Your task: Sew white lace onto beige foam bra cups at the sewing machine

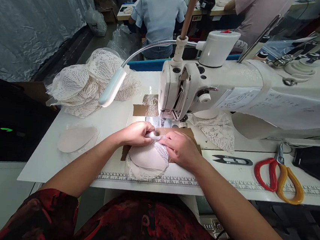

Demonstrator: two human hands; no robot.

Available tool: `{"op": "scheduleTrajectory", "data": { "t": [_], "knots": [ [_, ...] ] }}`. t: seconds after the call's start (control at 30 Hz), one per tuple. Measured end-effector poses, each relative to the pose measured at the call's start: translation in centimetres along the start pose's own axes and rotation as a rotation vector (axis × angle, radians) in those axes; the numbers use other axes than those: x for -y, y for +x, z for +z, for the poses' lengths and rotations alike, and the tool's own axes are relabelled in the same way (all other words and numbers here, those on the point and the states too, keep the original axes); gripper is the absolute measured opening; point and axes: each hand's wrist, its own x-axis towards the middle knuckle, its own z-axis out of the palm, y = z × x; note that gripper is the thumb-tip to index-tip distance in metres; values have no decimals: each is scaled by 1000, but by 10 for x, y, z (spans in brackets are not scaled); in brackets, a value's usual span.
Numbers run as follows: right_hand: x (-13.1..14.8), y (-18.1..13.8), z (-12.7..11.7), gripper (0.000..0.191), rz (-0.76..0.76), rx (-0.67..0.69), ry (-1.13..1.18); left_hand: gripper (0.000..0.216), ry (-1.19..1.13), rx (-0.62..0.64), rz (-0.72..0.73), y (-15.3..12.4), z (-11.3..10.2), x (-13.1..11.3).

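Observation:
A pale foam cup with a white lace edge (148,158) lies on the white sewing table (68,164), just in front of the needle of the sewing machine (208,87). My left hand (136,133) pinches the cup's far edge from the left, fingers closed on the lace. My right hand (180,147) presses on the cup's right side, its fingers curled onto the same lace edge. The two hands almost touch at the top of the cup.
A heap of lace cups (86,86) sits at the back left, a single foam cup (76,139) nearer. A gooseneck lamp (112,87) hangs over the table. Loose lace (218,131), black thread snips (232,160) and red-and-yellow scissors (279,177) lie right. Other people sit beyond.

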Motion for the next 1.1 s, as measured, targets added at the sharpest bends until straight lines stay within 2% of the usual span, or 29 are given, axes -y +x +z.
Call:
{"op": "scheduleTrajectory", "data": {
  "t": [0.1, 0.2, 0.3, 0.43, 0.53, 0.63, 0.7, 0.8, 0.87, 0.9, 1.0, 1.1],
  "knots": [
    [-1, 0, -1, 25, 9, 19, -22, 21, -337, 81, 77, 0, 0, 2],
    [-1, 0, 0, 25, 23, 13, 2, 26, -600, 156, -40, 0, -3, 7],
    [-1, 0, 0, 23, 38, -3, 32, 30, -677, 187, -119, -1, -10, 14],
    [0, 0, -1, 23, 40, -9, 49, 36, -677, 285, -128, -4, -17, 17],
    [0, 0, -1, 23, 30, -8, 47, 38, -735, 215, -84, -6, -16, 17],
    [-1, 0, -1, 22, 38, -8, 53, 44, -757, 42, -84, -8, -14, 22],
    [-1, 0, 0, 23, 50, -4, 58, 44, -656, -137, -131, -14, -14, 26],
    [-1, 0, 0, 25, 50, 1, 52, 25, -333, -460, -206, -27, -13, 25],
    [0, -1, 1, 24, 39, -3, 43, 8, -153, -557, -184, -36, -8, 17],
    [0, -1, 1, 23, 39, -7, 37, 8, -93, -527, -139, -40, -3, 11],
    [0, -2, 2, 21, 97, -58, 2, 21, 86, -301, 67, -39, 16, -5],
    [0, -1, 1, 26, 184, -139, -42, 27, 213, -197, 216, -29, 32, -11]
  ]
}}
